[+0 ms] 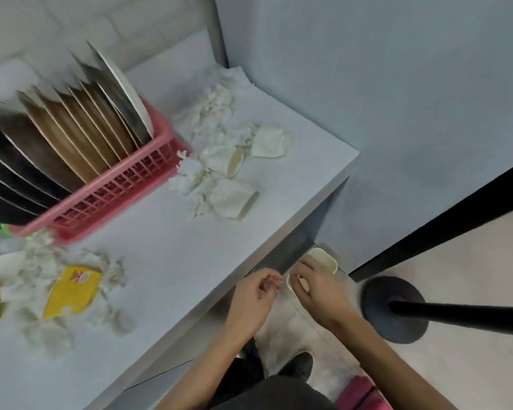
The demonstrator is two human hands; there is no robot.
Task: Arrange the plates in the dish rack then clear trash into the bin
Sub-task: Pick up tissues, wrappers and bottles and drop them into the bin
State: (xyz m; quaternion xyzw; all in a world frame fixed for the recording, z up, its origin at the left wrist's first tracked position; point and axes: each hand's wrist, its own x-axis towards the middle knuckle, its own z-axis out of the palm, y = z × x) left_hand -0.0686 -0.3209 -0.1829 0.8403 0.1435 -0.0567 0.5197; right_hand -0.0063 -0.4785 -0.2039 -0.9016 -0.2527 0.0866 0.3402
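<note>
Beside table [190,247], right hand [319,291] grips cup [291,283], left hand [253,294] curled.

A white tabletop [172,255] runs along a pale tiled back wall [71,25] and ends in the corner, where a plain blue-grey side wall [397,99] rises under soft, even light. At the foot of that wall a black strip [442,211] cuts diagonally across, and beyond it lies a light, beige-toned floor [471,261]. On the floor just beside the table's end stands a round black base [376,306] with a black pole [471,313] rising from its middle.
</note>
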